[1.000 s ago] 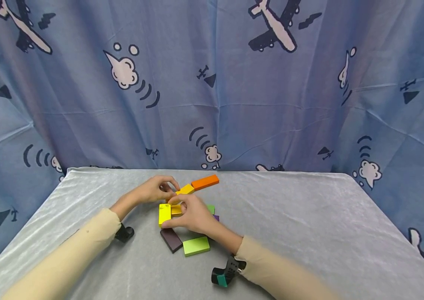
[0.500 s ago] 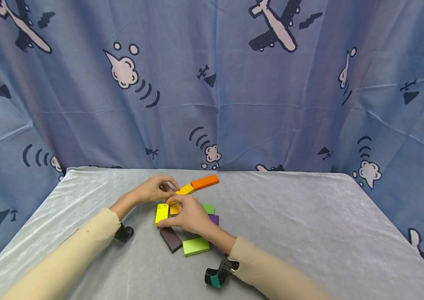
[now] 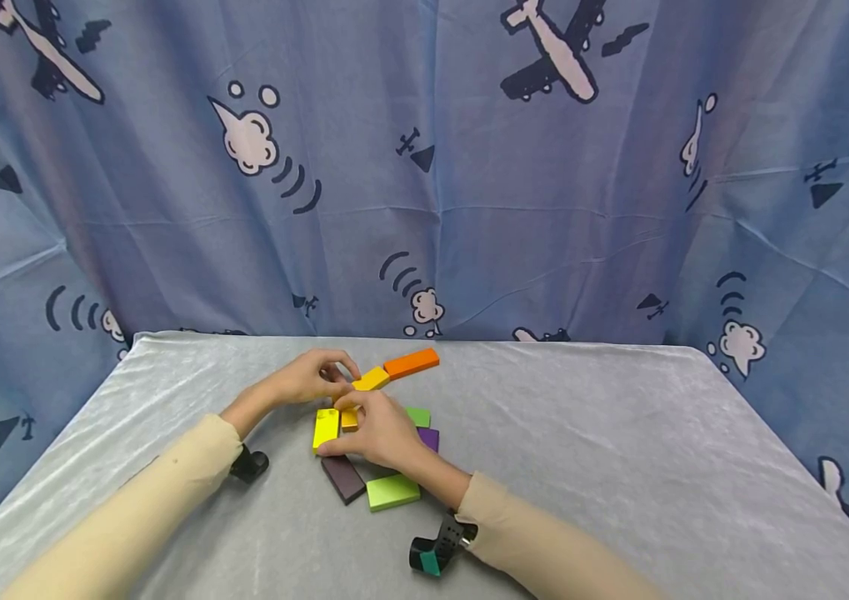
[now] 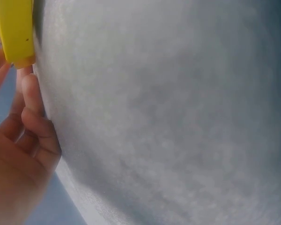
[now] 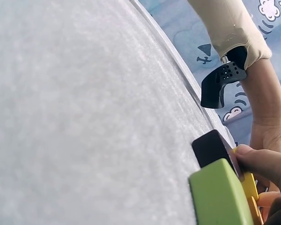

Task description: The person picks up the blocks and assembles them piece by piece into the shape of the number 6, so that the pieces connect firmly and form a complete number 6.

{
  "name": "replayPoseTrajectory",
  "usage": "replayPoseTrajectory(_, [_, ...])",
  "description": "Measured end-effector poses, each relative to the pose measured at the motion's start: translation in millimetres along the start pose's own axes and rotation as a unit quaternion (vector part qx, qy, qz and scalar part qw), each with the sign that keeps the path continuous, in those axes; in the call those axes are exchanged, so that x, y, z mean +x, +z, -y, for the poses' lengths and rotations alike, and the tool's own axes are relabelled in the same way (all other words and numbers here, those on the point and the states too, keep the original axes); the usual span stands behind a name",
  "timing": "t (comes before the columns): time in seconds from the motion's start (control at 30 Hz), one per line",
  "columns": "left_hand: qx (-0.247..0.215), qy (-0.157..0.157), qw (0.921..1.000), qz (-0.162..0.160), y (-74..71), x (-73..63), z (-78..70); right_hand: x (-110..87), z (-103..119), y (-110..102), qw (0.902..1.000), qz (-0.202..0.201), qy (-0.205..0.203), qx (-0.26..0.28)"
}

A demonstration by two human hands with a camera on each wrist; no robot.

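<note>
In the head view, small rectangular blocks lie in a loose ring. My right hand (image 3: pixel 387 429) pinches a bright yellow block (image 3: pixel 326 429) by its ends, thumb at the near end and fingers at the far one. My left hand (image 3: pixel 312 379) curls at the far left of the ring, fingertips and thumb around an orange block mostly hidden beneath them. An amber block (image 3: pixel 373 378) begins right at those fingertips. Another amber block (image 3: pixel 349 419) shows beside the yellow one, partly behind my right hand. The left wrist view shows the yellow block (image 4: pixel 16 33) above the left fingers.
A dark brown block (image 3: pixel 343 480) and a light green block (image 3: pixel 392 492) form the near side. Green (image 3: pixel 418 417) and purple (image 3: pixel 429 438) blocks sit behind the right wrist. An orange block (image 3: pixel 412 363) extends far right. Grey cloth (image 3: pixel 619 467) covers the table; a patterned curtain (image 3: pixel 469 183) hangs behind.
My right hand has shifted the yellow block slightly left, so it angles more along the ring, and has held it nearly still since. The left hand stays in place.
</note>
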State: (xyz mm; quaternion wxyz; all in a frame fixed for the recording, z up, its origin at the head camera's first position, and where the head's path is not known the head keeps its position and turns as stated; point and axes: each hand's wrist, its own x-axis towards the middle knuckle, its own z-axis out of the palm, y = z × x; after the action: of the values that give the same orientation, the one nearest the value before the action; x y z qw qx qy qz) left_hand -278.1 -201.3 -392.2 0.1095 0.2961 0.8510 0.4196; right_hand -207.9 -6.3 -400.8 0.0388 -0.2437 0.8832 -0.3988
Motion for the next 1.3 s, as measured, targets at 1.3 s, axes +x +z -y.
replayPoseTrajectory(1.3, [0.004, -0.009, 1.0000, 0.002, -0.7, 0.5, 1.4, 6.5, 2.9, -0.8, 0.9995, 0.020, -0.015, -0.018])
